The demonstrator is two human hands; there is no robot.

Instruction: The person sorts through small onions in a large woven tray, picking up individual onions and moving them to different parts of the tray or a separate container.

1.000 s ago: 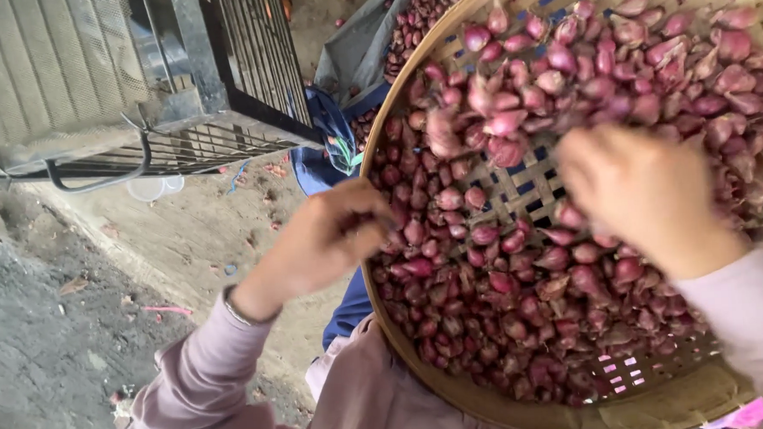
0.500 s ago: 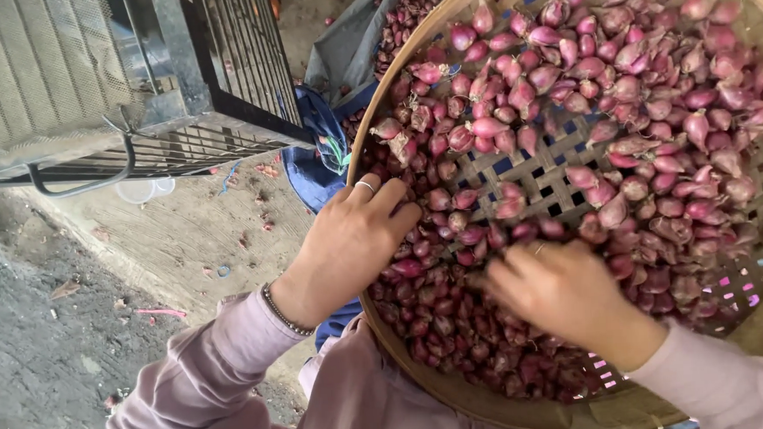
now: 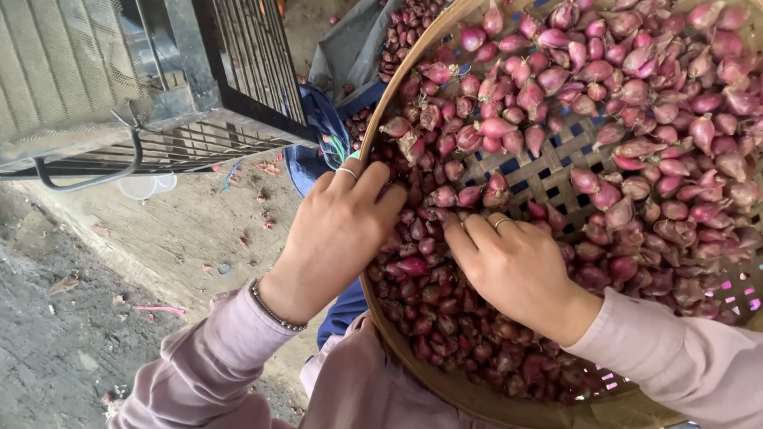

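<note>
Left hand (image 3: 335, 234) grip spread on shallots (image 3: 617, 101); right hand (image 3: 512, 264) grip unclear, woven tray (image 3: 394, 111).

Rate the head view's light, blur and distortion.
Head view: soft even daylight, no glare or hard shadows; shallots, basket, left hand and right hand all sharp; wide lens bends the metal crate at the edge.
</note>
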